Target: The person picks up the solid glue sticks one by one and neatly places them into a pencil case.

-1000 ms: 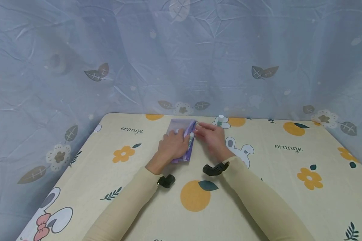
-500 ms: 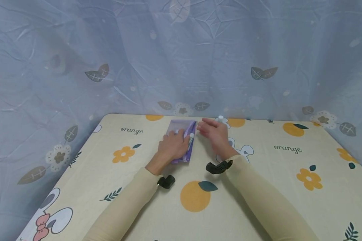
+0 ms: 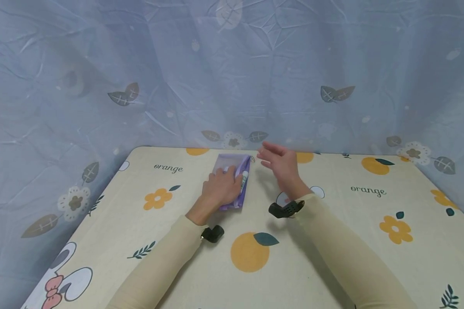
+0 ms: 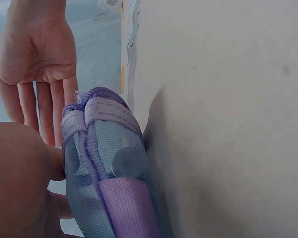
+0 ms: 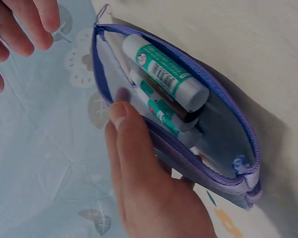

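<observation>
A purple mesh zipper pouch (image 3: 229, 160) lies near the far edge of the table, its zipper mouth wide apart in the right wrist view. My left hand (image 3: 222, 186) grips the pouch's side, the thumb by the rim. Inside the pouch are a large green-and-white glue stick (image 5: 164, 72), a smaller one (image 5: 159, 111) and a dark stick-shaped item (image 5: 175, 105) between them. To the right of the pouch, my right hand (image 3: 282, 165) is raised, fingers extended and holding nothing. The left wrist view shows its palm (image 4: 37, 54) beyond the pouch's end.
A cream tablecloth (image 3: 313, 266) printed with oranges, flowers and rabbits covers the table. Behind its far edge hangs a pale blue curtain (image 3: 232, 64). A thin cord loop (image 5: 103, 14) sticks out at one end of the zipper.
My right hand has moved away from the pouch's zipper end, up and to the right. It now covers the spot where a white-capped stick stood. My left hand and the pouch stay put.
</observation>
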`<move>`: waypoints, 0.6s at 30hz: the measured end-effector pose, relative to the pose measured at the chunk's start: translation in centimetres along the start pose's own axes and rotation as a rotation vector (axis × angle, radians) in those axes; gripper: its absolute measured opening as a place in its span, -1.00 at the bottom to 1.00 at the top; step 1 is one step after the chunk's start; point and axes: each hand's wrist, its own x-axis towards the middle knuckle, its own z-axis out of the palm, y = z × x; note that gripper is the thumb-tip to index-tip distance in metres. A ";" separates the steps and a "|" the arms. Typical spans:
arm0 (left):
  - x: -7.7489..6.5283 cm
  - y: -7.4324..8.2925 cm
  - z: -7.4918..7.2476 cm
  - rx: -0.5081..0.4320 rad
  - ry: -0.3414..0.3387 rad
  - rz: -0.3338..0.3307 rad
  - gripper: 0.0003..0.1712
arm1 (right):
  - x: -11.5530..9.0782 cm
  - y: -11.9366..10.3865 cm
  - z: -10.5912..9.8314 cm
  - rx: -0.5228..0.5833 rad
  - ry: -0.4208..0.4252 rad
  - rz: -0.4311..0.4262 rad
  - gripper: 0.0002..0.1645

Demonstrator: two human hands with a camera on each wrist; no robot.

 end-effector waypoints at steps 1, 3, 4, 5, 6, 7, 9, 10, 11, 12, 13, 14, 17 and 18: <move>0.0 0.0 0.0 0.000 -0.001 -0.001 -0.27 | 0.0 -0.1 0.0 -0.009 -0.001 -0.004 -0.41; 0.1 0.0 0.0 0.001 -0.005 -0.002 -0.27 | 0.1 -0.3 -0.1 -0.014 -0.005 -0.014 -0.41; 0.1 0.0 0.0 0.000 -0.007 -0.002 -0.27 | 0.1 -0.4 -0.1 -0.014 -0.006 -0.020 -0.42; 0.1 0.0 0.0 0.000 -0.008 -0.002 -0.27 | 0.2 -0.5 -0.1 -0.021 -0.006 -0.024 -0.41; 0.1 0.0 0.0 0.000 -0.009 -0.002 -0.27 | 0.2 -0.7 -0.2 -0.026 -0.007 -0.027 -0.42; 0.1 0.0 0.0 0.000 -0.008 -0.001 -0.28 | 0.2 -0.8 -0.2 -0.034 -0.008 -0.031 -0.42; 0.1 0.0 0.0 0.001 -0.005 0.000 -0.28 | 0.2 -1.0 -0.3 -0.038 -0.008 -0.035 -0.43; 0.1 0.0 0.0 0.001 -0.003 0.001 -0.28 | 0.2 -1.1 -0.3 -0.043 -0.008 -0.036 -0.42; 0.1 0.0 0.0 0.002 0.000 0.002 -0.28 | 0.2 -1.2 -0.3 -0.046 -0.010 -0.037 -0.42; 0.1 0.0 0.1 0.001 0.002 0.004 -0.28 | 0.1 -1.3 -0.4 -0.050 -0.012 -0.039 -0.42; 0.0 0.0 0.1 0.001 0.004 0.005 -0.28 | 0.1 -1.4 -0.4 -0.056 -0.014 -0.043 -0.42; 0.0 0.0 0.1 0.001 0.006 0.007 -0.28 | 0.1 -1.5 -0.4 -0.062 -0.014 -0.047 -0.42; -0.1 -0.1 0.1 -0.001 0.009 0.012 -0.29 | 0.0 -1.7 -0.6 -0.087 -0.015 -0.061 -0.41; -0.1 -0.1 0.1 -0.001 0.009 0.014 -0.29 | 0.0 -1.7 -0.7 -0.097 -0.013 -0.066 -0.40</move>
